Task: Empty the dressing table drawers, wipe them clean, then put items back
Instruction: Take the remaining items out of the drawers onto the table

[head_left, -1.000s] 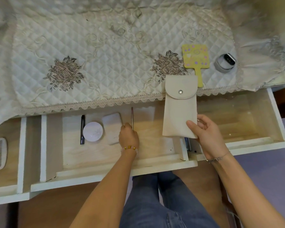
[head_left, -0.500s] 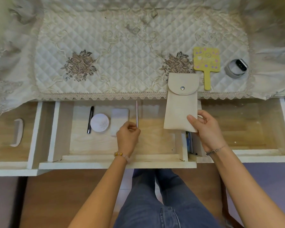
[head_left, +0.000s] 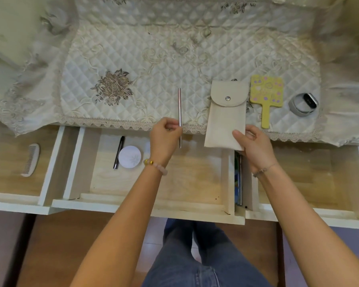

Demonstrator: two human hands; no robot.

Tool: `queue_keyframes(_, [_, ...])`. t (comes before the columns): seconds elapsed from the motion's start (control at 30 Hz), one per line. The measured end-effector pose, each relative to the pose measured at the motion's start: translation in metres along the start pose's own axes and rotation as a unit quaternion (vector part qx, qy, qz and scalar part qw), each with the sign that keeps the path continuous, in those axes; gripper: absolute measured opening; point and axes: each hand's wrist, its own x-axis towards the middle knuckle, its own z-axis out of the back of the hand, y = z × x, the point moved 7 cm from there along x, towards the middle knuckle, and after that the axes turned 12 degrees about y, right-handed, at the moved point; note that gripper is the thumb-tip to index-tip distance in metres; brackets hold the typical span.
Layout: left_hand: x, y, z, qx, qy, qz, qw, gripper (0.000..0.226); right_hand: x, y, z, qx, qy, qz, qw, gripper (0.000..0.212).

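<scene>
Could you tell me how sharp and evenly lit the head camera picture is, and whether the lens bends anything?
Head view: the centre is fairly sharp, so the pen and pouch read clearly; the cloth smears toward the top corners; the wide lens bows the drawer fronts; the light is soft and warm, without harsh glare.

A slim pink pen, held upright, crosses the open middle drawer's back edge; right of it, a held beige snap pouch.

Quilted cream cover, embroidered flower at left, spans far tabletop; brown wooden surface near.
</scene>
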Motion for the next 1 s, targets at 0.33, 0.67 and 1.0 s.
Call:
queue_keyframes(0.33, [0.070, -0.022, -0.002, 0.043, -0.020, 0.017, 0.999, 0.016, 0.060, 0.027, 0.000, -0.048, -0.026, 0.017, 0.998, 0.022])
queue_keyframes(0.67, [0.074, -0.024, -0.009, 0.114, -0.042, -0.013, 0.992, 0.011, 0.061, 0.023, 0.005, -0.111, -0.099, 0.032, 0.988, 0.027])
queue_keyframes(1.0, [0.040, -0.030, -0.003, 0.185, -0.006, -0.093, 0.978, 0.034, 0.024, 0.054, -0.011, -0.335, -0.091, 0.126, 0.929, 0.052])
